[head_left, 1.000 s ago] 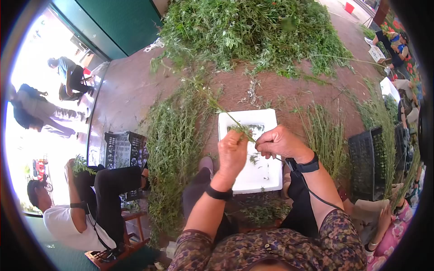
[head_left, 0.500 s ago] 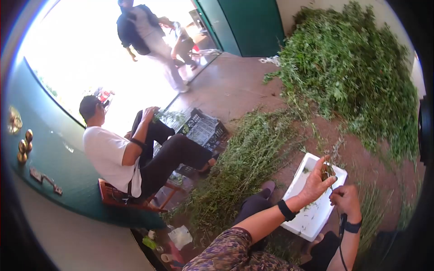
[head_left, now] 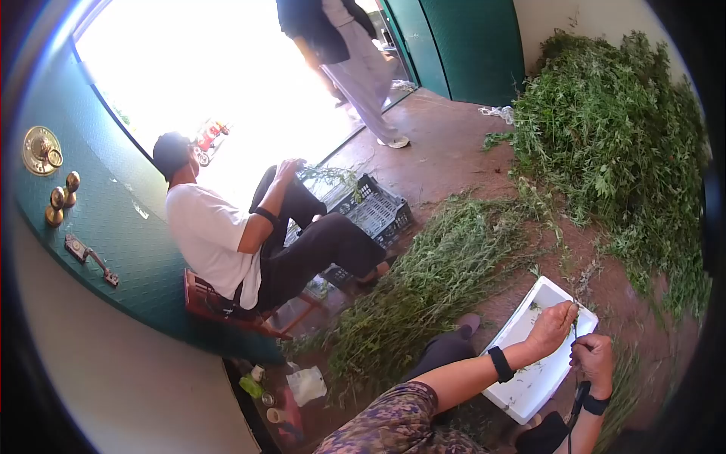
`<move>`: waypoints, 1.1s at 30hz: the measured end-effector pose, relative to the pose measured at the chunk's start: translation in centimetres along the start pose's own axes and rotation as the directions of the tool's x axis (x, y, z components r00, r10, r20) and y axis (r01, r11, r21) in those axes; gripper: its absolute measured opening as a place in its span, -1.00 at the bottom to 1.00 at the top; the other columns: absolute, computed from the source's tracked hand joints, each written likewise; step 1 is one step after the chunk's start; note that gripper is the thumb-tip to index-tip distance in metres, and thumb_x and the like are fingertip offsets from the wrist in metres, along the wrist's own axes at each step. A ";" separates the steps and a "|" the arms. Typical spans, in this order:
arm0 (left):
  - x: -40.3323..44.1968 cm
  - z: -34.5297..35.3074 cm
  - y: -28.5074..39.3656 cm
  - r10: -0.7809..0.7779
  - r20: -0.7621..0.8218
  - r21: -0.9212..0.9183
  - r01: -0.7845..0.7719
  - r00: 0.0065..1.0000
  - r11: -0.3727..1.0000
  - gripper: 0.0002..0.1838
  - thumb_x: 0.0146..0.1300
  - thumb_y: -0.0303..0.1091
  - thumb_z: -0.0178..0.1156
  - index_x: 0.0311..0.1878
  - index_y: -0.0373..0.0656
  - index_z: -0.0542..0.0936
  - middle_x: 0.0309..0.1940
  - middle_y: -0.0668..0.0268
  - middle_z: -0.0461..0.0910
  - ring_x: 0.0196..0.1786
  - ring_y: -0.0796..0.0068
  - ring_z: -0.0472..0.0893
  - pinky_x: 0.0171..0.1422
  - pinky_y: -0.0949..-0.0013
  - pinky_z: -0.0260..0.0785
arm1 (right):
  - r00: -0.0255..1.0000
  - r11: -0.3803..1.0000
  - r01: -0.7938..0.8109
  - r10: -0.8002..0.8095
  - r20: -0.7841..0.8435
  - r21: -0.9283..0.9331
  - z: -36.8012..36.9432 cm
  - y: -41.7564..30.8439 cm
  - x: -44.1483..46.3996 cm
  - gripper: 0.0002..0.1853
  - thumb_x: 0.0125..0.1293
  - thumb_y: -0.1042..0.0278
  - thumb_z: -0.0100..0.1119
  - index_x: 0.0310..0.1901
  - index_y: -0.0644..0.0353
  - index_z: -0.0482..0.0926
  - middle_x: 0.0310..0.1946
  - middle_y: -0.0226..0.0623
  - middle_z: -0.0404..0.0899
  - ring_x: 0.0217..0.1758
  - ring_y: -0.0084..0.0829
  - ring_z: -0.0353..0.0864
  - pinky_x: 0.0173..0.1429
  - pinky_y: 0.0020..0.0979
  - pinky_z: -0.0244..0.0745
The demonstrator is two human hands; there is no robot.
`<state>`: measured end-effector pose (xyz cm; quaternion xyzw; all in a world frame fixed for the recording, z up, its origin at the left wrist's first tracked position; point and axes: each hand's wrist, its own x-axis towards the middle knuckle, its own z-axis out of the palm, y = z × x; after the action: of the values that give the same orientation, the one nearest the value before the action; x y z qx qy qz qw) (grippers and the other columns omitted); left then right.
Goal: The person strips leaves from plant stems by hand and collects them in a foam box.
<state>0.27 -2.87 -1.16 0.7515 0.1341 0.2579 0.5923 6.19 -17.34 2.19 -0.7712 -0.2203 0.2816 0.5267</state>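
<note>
My left hand (head_left: 552,330) is closed around a thin plant stem (head_left: 575,327) over the white foam box (head_left: 522,397). Just to the right, my right hand (head_left: 592,359) pinches the lower part of that stem, close to the box's edge. Bits of green leaf are scattered on the bottom of the box. Both my wrists carry dark bands, and a dark cord (head_left: 578,405) hangs by the right one.
A large heap of leafy plants (head_left: 605,129) rises against the wall. Cut stems (head_left: 423,287) lie across the floor. On a low red chair (head_left: 249,318), a seated person (head_left: 219,227) holds stems over a black crate (head_left: 378,208). Another person (head_left: 340,45) stands by the doorway.
My left hand has gone from spread fingers to a closed grip on the stem. The view has shifted, and the standing person has come nearer through the doorway.
</note>
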 end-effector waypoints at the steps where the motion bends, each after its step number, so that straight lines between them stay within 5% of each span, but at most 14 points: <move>1: -0.1 0.3 -0.4 0.027 -0.003 0.054 -0.027 1.000 0.998 -0.70 0.40 -0.27 -0.10 -0.39 -0.30 0.37 -0.55 -0.06 0.42 -0.45 -0.14 0.43 -0.38 0.07 0.26 | 1.000 1.000 -0.010 0.010 -0.013 -0.004 0.0 -0.2 -0.1 -0.92 -0.02 0.65 0.08 -0.56 0.40 0.58 -0.73 -0.31 0.50 -0.71 -0.55 0.50 -0.62 -0.57 0.37; 7: -1.0 0.9 -0.7 0.040 0.077 0.211 -0.055 0.996 0.976 -0.82 0.31 -0.39 -0.08 -0.39 -0.27 0.37 -0.51 -0.03 0.45 -0.40 -0.12 0.47 -0.33 0.03 0.30 | 0.999 0.999 -0.022 0.021 -0.025 -0.033 0.3 -0.9 -0.1 -0.89 -0.02 0.62 0.07 -0.60 0.39 0.57 -0.77 -0.31 0.49 -0.71 -0.54 0.51 -0.62 -0.54 0.38; 10: -1.2 1.7 -2.9 0.096 0.221 0.498 -0.197 0.971 0.845 -0.97 0.13 -0.51 -0.04 -0.38 -0.26 0.38 -0.43 0.01 0.47 -0.37 -0.01 0.50 -0.33 0.11 0.35 | 0.986 0.952 0.169 -0.164 0.039 -0.257 0.0 0.3 0.7 -0.87 -0.05 0.54 0.09 -0.65 0.36 0.57 -0.79 -0.24 0.49 -0.73 -0.49 0.50 -0.59 -0.46 0.39; 11: -1.6 1.9 -3.5 0.114 0.208 0.426 -0.195 0.972 0.883 -0.89 -0.02 -0.58 -0.04 -0.36 -0.27 0.40 -0.37 0.04 0.47 -0.33 0.07 0.52 -0.34 0.19 0.39 | 0.969 0.899 0.235 -0.247 0.014 -0.370 -0.1 -0.1 0.6 -0.85 -0.07 0.46 0.11 -0.68 0.31 0.58 -0.79 -0.17 0.47 -0.74 -0.41 0.50 -0.56 -0.39 0.38; 13: -2.1 1.4 -2.4 0.166 0.172 0.315 -0.214 0.971 0.925 -0.87 0.05 -0.61 -0.06 -0.31 -0.27 0.43 -0.47 0.01 0.48 -0.39 -0.01 0.52 -0.35 0.14 0.39 | 0.952 0.848 0.287 -0.304 0.035 -0.445 -0.5 -0.3 1.0 -0.84 0.00 0.42 0.12 -0.63 0.29 0.57 -0.74 -0.14 0.49 -0.68 -0.32 0.52 -0.53 -0.36 0.38; 14: -2.0 1.2 -1.1 0.180 0.078 0.235 -0.194 0.980 0.953 -0.92 0.07 -0.61 -0.04 -0.37 -0.25 0.43 -0.50 0.00 0.48 -0.41 -0.04 0.52 -0.37 0.11 0.38 | 0.953 0.849 0.299 -0.292 0.086 -0.435 -0.9 -1.3 0.8 -0.84 0.05 0.41 0.10 -0.58 0.30 0.55 -0.70 -0.11 0.50 -0.66 -0.29 0.52 -0.52 -0.36 0.39; 15: -1.6 0.8 -0.6 0.151 0.162 0.253 -0.189 0.975 0.949 -0.96 0.14 -0.55 -0.02 -0.40 -0.24 0.42 -0.47 0.01 0.49 -0.34 -0.03 0.54 -0.31 0.10 0.40 | 0.914 0.811 0.396 -0.395 0.098 -0.431 -1.1 -0.6 1.3 -0.86 0.10 0.46 0.10 -0.53 0.32 0.57 -0.69 -0.15 0.52 -0.67 -0.39 0.53 -0.52 -0.40 0.39; 17: -1.0 0.6 0.6 0.034 0.247 0.351 -0.123 0.968 0.928 -0.91 0.20 -0.52 -0.02 -0.42 -0.24 0.42 -0.46 0.01 0.50 -0.37 0.00 0.55 -0.35 0.10 0.40 | 0.990 0.976 0.137 -0.129 0.058 -0.172 -1.1 -1.4 0.9 -0.88 0.13 0.49 0.11 -0.47 0.32 0.59 -0.68 -0.26 0.54 -0.65 -0.53 0.53 -0.53 -0.48 0.40; 19: -0.6 0.6 1.4 0.127 0.270 0.338 -0.218 0.954 0.916 -0.85 0.27 -0.47 -0.02 -0.44 -0.24 0.41 -0.50 0.02 0.50 -0.44 0.00 0.54 -0.41 0.09 0.39 | 0.994 0.992 0.105 -0.102 0.040 -0.065 -1.6 -0.7 1.2 -0.91 0.14 0.52 0.14 -0.45 0.31 0.61 -0.67 -0.37 0.55 -0.62 -0.65 0.51 -0.53 -0.56 0.40; 20: -1.3 0.5 0.8 0.141 0.242 0.181 -0.187 0.960 0.965 -0.81 0.30 -0.43 -0.02 -0.45 -0.25 0.40 -0.57 0.01 0.48 -0.50 -0.05 0.51 -0.45 0.08 0.37 | 0.995 0.994 0.095 -0.094 0.031 -0.058 -1.1 -0.4 0.8 -0.89 0.17 0.49 0.15 -0.45 0.30 0.61 -0.67 -0.41 0.54 -0.62 -0.68 0.49 -0.55 -0.60 0.37; 28: -1.4 0.2 1.9 0.069 0.235 0.073 -0.089 0.970 0.993 -0.76 0.32 -0.41 -0.01 -0.49 -0.26 0.35 -0.65 0.03 0.41 -0.59 -0.02 0.44 -0.52 0.14 0.23 | 1.000 0.993 0.011 -0.014 0.028 0.118 -2.1 -0.5 0.8 -0.90 0.21 0.45 0.16 -0.34 0.30 0.59 -0.59 -0.43 0.55 -0.57 -0.68 0.50 -0.52 -0.62 0.38; 31: -1.4 -0.1 2.0 0.181 0.288 -0.030 -0.180 0.940 0.983 -0.76 0.32 -0.43 0.00 -0.50 -0.26 0.35 -0.66 0.05 0.39 -0.59 -0.01 0.41 -0.52 0.17 0.23 | 1.000 0.993 0.024 -0.022 -0.019 0.112 -2.6 0.5 1.2 -0.91 0.19 0.49 0.19 -0.31 0.33 0.59 -0.56 -0.39 0.57 -0.56 -0.64 0.52 -0.48 -0.60 0.42; 33: -1.4 -0.2 2.0 0.138 0.262 -0.022 -0.137 0.955 0.990 -0.74 0.35 -0.42 -0.02 -0.50 -0.26 0.34 -0.68 0.16 0.37 -0.64 0.26 0.38 -0.53 0.28 0.21 | 1.000 0.996 0.006 -0.005 -0.016 0.089 -3.2 0.0 1.0 -0.91 0.18 0.49 0.19 -0.31 0.34 0.58 -0.55 -0.38 0.57 -0.54 -0.63 0.53 -0.46 -0.60 0.43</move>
<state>-1.17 -3.96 0.47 0.7855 0.0012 0.1967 0.5868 9.08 -18.90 2.92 -0.7484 -0.2057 0.2837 0.5631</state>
